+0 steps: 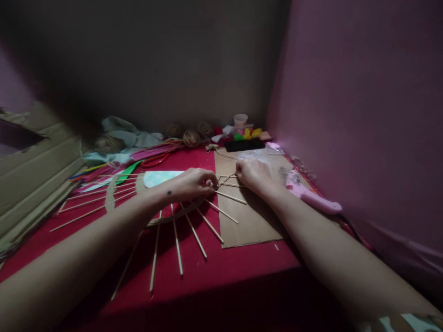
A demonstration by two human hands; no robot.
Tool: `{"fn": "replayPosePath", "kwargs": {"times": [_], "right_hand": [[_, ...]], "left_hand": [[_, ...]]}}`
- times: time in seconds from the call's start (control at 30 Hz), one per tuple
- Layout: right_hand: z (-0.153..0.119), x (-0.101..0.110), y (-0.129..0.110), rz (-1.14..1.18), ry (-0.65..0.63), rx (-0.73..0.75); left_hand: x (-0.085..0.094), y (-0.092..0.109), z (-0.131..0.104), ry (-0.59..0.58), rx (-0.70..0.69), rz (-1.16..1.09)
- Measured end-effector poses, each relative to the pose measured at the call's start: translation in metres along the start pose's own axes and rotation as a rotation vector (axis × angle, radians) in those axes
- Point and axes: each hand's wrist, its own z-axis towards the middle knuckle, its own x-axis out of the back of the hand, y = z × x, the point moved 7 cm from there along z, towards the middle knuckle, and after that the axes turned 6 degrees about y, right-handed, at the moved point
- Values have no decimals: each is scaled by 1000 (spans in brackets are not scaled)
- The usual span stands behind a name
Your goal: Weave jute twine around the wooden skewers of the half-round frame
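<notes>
In the lower middle of the frame, pale thin sticks (176, 240) are fanning out over the red desk (242, 263), belonging to a round piece (162, 178) that is lying left of centre. Its middle is showing a pale blue-green patterned face; tan bands are ringing it, an inner one beside the face and an outer one crossing the sticks. At the centre, the left hand (202, 180) is pinching the piece's right edge, fingers curling close together. Just right of it, the right hand (254, 174) is closing tightly on twine (227, 179), which is stretching between the hands. Beneath the right hand, a tan board (242, 230) is lying flat. At right, a pink glue gun (320, 201) is resting. Farther back, a black phone (244, 145), twine balls (191, 138) and a cup (240, 121) are standing along the dark wall (173, 60).
</notes>
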Motion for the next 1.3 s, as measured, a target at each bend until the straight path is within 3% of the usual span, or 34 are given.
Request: {"fn": "replayPosePath", "kwargs": {"times": [0.17, 0.37, 0.53, 0.73, 0.93, 1.13, 1.3], "right_hand": [[0, -1, 0, -1, -10, 12], [-2, 3, 2, -27, -27, 3], [-2, 6, 6, -40, -2, -14], [2, 10, 20, 60, 63, -76], [1, 17, 31, 75, -61, -89], [0, 20, 32, -81, -68, -78], [0, 15, 32, -71, -61, -140]], "left_hand": [[9, -6, 28, 215, 16, 132], [-18, -13, 53, 215, -3, 215], [-27, -13, 48, 240, -22, 218], [-25, -18, 47, 277, -11, 175], [-20, -21, 50, 298, -25, 134], [-19, -22, 51, 303, -78, 126], [-14, -17, 49, 286, -72, 112]]}}
